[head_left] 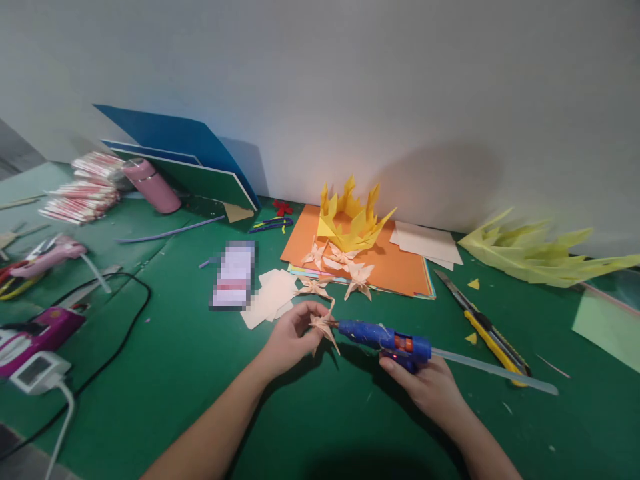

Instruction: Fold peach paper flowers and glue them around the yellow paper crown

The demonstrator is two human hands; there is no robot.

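Observation:
My left hand [293,337] pinches a small peach folded paper flower [323,325] just above the green table. My right hand [430,385] grips a blue glue gun [385,339] whose nozzle touches the flower; a clear glue stick [495,372] pokes out of its back to the right. Several more peach paper flowers [340,267] lie just beyond, on and beside an orange paper sheet [395,263]. A yellow spiky paper crown [353,217] stands on that sheet.
A yellow utility knife [487,330] lies to the right. White paper squares [270,297] and a blurred card [234,275] sit left of centre. A pale green spiky paper piece [545,253], blue and green boards [190,163], a pink bottle [151,185], cables and a second glue gun [40,257] line the sides.

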